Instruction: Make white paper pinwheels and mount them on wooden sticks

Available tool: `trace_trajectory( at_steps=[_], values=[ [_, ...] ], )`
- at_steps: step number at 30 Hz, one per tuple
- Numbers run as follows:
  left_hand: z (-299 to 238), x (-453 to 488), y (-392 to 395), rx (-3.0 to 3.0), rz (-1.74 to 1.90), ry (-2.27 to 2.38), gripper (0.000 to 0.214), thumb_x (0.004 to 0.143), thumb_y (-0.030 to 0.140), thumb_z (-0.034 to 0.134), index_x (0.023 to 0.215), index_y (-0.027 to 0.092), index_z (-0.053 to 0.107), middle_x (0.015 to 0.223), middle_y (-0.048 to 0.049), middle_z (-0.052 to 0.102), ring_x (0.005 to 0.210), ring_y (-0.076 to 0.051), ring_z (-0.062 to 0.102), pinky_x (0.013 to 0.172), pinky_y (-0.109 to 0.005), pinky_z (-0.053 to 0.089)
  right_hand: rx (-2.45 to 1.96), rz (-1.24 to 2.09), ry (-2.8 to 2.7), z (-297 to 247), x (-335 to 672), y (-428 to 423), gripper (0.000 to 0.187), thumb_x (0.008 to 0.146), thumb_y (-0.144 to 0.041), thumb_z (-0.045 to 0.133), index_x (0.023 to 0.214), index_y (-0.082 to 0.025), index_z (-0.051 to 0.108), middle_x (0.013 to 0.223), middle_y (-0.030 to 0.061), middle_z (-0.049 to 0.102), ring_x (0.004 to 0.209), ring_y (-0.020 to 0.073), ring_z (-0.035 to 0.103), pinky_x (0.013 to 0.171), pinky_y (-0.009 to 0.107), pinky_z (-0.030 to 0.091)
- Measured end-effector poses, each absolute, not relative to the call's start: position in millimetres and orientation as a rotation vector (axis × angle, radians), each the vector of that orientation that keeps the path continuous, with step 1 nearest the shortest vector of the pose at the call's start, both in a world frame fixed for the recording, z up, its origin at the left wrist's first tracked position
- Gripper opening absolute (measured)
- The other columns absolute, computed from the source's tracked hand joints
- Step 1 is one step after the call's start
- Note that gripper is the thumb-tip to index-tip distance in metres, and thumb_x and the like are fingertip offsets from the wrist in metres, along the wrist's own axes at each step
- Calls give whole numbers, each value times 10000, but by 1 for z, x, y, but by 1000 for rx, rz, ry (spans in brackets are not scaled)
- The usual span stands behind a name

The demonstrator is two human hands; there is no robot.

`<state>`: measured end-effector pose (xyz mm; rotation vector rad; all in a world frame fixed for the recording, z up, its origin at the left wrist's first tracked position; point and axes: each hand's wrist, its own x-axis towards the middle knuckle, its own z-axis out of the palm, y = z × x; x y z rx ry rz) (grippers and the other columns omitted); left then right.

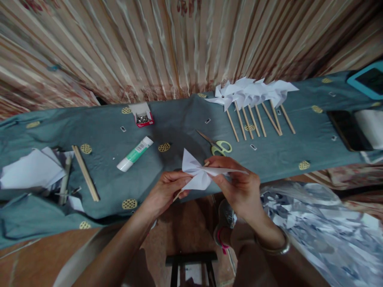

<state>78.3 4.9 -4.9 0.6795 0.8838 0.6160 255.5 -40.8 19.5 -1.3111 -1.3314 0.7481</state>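
A white paper pinwheel on a thin wooden stick is held between both my hands, just above the near edge of the table. My left hand pinches its lower left side together with the stick. My right hand grips its right side with closed fingers. Green-handled scissors lie on the cloth just beyond the pinwheel. A white and green glue stick lies to the left of it.
A grey-green cloth covers the table. Several finished pinwheels on sticks lie at the back right. A small red box of pins, wooden sticks, paper scraps, a dark phone and a teal tablet are there too.
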Motion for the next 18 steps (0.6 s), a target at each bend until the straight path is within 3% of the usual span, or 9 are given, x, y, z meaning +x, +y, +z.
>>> trace_trajectory(
  at_steps=[5,11,18],
  values=[
    [-4,77,0,703,637,860,283,642,398,836,760,143,798,452,37,481,424,-46,343,439,-202,241,-1289,973,-1080,7,253,-37,127,788,-247,753,914,-241,759,946,20,781,852,182,723,774,305,574],
    [-5,74,-9,682,664,847,243,640,266,808,847,139,802,487,36,510,466,-52,367,491,-213,268,-1233,1163,-814,0,248,-35,132,697,-318,824,771,-228,761,739,-4,762,639,153,665,629,271,547],
    [-6,71,-20,633,690,846,266,603,343,857,739,129,776,530,20,571,493,-53,433,520,-205,332,-1200,1325,-703,0,243,-28,217,637,-367,848,762,-224,743,751,-1,761,675,154,667,683,280,543]
  ],
)
